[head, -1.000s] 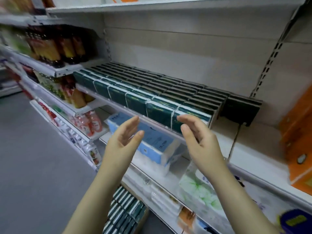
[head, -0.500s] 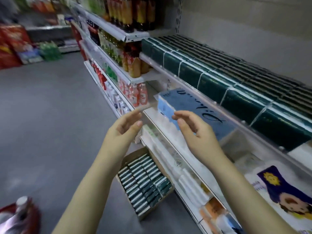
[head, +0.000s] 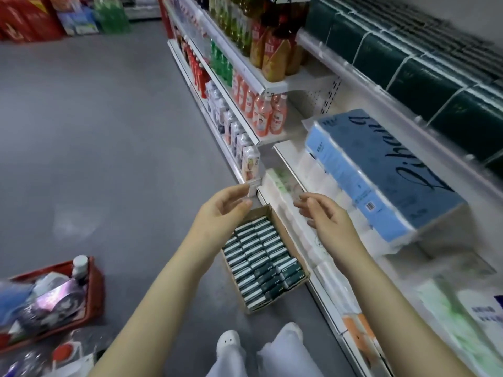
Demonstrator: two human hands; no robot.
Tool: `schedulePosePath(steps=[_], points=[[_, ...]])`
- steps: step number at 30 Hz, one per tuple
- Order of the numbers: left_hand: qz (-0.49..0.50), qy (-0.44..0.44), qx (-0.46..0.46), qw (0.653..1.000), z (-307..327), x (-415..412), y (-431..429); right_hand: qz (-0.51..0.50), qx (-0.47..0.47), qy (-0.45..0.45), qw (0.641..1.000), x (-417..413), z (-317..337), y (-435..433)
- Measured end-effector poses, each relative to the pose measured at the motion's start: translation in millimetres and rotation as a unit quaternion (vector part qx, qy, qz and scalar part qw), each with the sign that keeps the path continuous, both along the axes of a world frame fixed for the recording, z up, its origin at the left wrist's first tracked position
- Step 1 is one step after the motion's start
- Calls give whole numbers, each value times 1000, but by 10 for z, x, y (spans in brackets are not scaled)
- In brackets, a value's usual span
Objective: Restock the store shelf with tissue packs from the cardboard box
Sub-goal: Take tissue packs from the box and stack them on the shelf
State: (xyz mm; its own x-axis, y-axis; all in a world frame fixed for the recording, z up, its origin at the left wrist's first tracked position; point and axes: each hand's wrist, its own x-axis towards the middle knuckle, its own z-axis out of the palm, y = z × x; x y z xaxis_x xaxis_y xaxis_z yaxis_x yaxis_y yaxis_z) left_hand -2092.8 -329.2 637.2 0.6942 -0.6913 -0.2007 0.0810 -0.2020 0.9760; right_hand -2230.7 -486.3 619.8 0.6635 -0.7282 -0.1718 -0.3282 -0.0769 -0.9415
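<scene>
Vs 0.5 s ago, L hand [head: 220, 210] & R hand [head: 326, 221] are lower, above the cardboard box [head: 285, 238]. Each grip is loose, fingers apart, holding nothing. Box sits on floor [head: 109, 131] against shelf [head: 325, 302] base, long axis along it; tissue packs [head: 258, 257] inside lie crosswise.

The cardboard box [head: 265, 263] sits on the floor [head: 109, 148] at frame centre, against the shelf [head: 353, 77] on the right. A basket [head: 94, 289] lies lower left. Tissue packs [head: 408, 53] line the upper-right shelf.
</scene>
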Motion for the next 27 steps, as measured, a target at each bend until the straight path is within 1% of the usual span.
schedulePosePath(steps=[5, 8, 11, 15, 18, 21, 24, 27], points=[[-3, 38, 47, 998, -389, 68, -200, -15, 84, 62, 994, 47, -442, -236], [6, 66, 71, 995, -647, 96, -395, -6, 108, 105, 989, 59, -804, -490], [12, 76, 102, 992, -905, 107, -573, -4, 120, 145, 982, 28, -1177, -712], [21, 96, 159, 982, -1390, 94, -877, 13, 130, 213, 968, -7, -1793, -1057], [38, 130, 196, 971, -1848, 91, -1036, 19, 144, 255, 956, 24, -2269, -1249], [54, 175, 231, 956, -2415, 70, -1133, 5, 181, 302, 936, 97, -2865, -1386], [61, 195, 264, 942, -3061, 65, -1206, -15, 210, 339, 917, 184, -3555, -1402], [61, 219, 281, 932, -3743, 50, -1249, -10, 234, 364, 902, 234, -4278, -1339]])
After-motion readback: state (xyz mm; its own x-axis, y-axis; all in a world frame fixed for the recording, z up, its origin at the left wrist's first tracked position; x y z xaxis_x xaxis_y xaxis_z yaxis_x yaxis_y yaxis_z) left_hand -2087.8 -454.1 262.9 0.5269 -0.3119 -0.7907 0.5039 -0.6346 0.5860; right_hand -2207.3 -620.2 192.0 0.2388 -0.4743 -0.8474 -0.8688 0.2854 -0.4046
